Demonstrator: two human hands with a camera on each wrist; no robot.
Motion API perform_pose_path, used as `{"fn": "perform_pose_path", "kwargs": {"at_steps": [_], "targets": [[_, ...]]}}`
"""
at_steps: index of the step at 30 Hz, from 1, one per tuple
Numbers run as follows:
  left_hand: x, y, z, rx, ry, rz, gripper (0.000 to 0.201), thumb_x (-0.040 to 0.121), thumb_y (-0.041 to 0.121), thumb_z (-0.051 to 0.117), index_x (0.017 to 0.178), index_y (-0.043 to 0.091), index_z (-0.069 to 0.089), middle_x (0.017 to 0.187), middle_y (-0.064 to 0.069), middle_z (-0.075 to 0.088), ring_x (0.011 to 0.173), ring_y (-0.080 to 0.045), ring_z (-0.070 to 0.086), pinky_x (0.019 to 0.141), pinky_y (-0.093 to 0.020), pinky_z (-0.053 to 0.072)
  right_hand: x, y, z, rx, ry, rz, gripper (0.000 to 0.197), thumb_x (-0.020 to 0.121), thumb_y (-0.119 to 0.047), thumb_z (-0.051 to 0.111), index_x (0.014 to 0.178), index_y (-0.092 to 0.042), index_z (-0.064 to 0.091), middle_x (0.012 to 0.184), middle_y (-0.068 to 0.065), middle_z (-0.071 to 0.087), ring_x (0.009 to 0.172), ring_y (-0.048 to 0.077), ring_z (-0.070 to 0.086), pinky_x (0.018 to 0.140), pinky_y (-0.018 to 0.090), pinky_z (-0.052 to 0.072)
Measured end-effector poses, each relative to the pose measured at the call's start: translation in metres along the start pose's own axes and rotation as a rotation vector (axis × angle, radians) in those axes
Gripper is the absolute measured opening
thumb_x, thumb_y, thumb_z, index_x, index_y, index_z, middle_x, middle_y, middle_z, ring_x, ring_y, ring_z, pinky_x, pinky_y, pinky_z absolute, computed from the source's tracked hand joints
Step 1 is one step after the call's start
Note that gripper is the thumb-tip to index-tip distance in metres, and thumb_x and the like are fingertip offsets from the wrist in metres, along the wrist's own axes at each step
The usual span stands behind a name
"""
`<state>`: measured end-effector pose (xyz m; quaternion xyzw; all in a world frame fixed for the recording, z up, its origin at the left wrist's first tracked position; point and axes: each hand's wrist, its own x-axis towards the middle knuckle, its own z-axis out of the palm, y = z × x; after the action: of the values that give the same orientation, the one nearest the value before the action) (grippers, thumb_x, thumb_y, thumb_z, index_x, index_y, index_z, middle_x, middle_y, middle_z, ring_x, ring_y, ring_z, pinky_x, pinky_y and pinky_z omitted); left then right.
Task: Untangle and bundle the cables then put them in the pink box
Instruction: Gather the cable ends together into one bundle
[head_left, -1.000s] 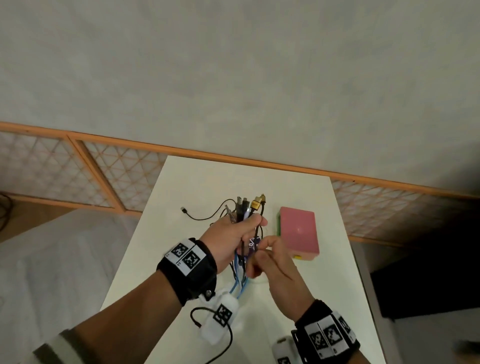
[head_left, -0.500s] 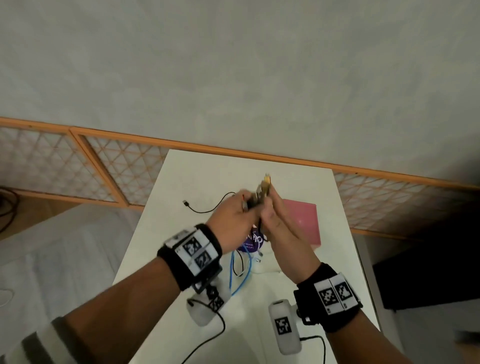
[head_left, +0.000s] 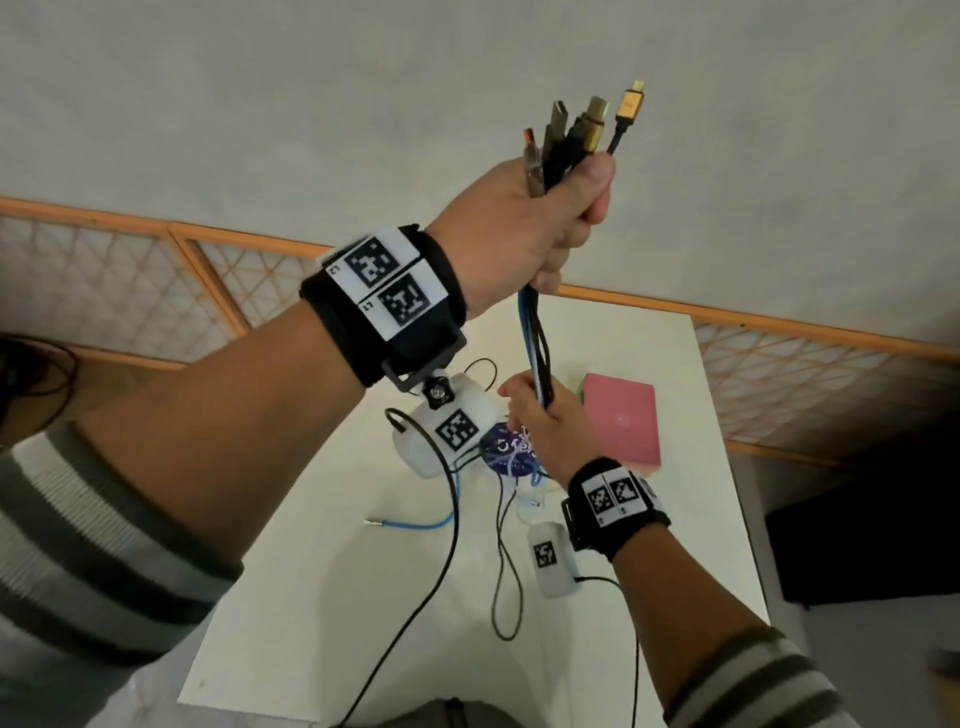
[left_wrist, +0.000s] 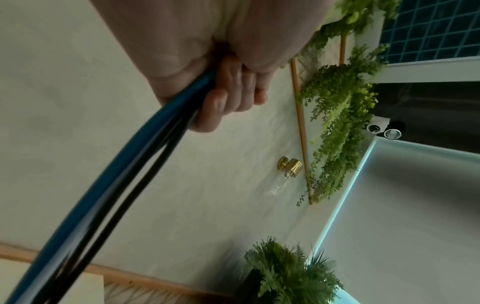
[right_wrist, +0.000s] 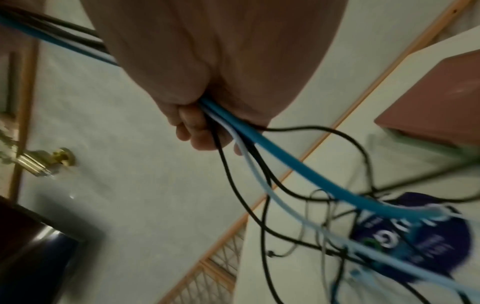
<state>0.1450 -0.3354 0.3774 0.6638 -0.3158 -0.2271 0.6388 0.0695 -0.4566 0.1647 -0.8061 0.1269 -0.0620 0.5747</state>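
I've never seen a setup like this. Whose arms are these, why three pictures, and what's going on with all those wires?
No machine here: a person wears three cameras. The head view looks down from the forehead; the other two sit on the black wristbands and look along each palm. The left hand is raised, gripping a bunch of cables just below their plugs, which point upward. The right hand, lower down, grips the same cables, blue and black ones. Their loose ends trail onto the white table, around a round purple object I can't identify. Beside it lies the pink box, lid closed, where the cables should end up.
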Motion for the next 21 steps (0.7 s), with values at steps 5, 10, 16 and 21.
{"fn": "perform_pose_path", "kwargs": {"at_steps": [5,10,16,21], "targets": [[-0.005,0.02,-0.017,-0.014,0.041,0.047,0.037,0.11,0.035,0.044,0.079,0.017,0.053,0.057,0.01,0.037,0.051,-0.013,0.025,0.05,-0.027,0.029,-0.026,0.087,0.019,-0.149,-0.089,0.264,0.025,0.101,-0.035,0.059,0.08,-0.021,0.063,0.061,-0.005,0.052,0.057,0.014,0.047,0.065,0.034,0.044],[-0.008,0.027,-0.023,-0.042,0.147,0.149,0.032,0.111,0.026,0.043,0.081,0.016,0.051,0.061,0.006,0.033,0.055,-0.015,0.02,0.051,-0.029,0.025,-0.041,0.121,0.022,-0.197,-0.1,0.397,0.026,0.099,-0.033,0.06,0.09,-0.01,0.068,0.07,0.002,0.058,0.067,0.022,0.056,0.071,0.037,0.051],[-0.005,0.043,-0.022,-0.019,0.045,0.17,0.036,0.107,0.013,0.028,0.073,0.023,0.033,0.059,0.012,0.027,0.048,-0.006,0.018,0.05,-0.019,0.026,-0.023,0.105,0.005,-0.17,-0.048,0.461,0.02,0.1,-0.024,0.058,0.089,-0.013,0.07,0.066,0.003,0.063,0.06,0.02,0.059,0.066,0.032,0.05],[-0.006,0.047,-0.023,0.004,0.009,0.147,0.039,0.11,0.012,0.023,0.075,0.022,0.036,0.056,0.013,0.029,0.045,-0.004,0.019,0.047,-0.016,0.026,0.015,0.055,-0.031,-0.116,0.099,0.349,0.027,0.103,-0.024,0.058,0.099,-0.008,0.08,0.068,0.019,0.061,0.063,0.036,0.058,0.063,0.042,0.053]]}}
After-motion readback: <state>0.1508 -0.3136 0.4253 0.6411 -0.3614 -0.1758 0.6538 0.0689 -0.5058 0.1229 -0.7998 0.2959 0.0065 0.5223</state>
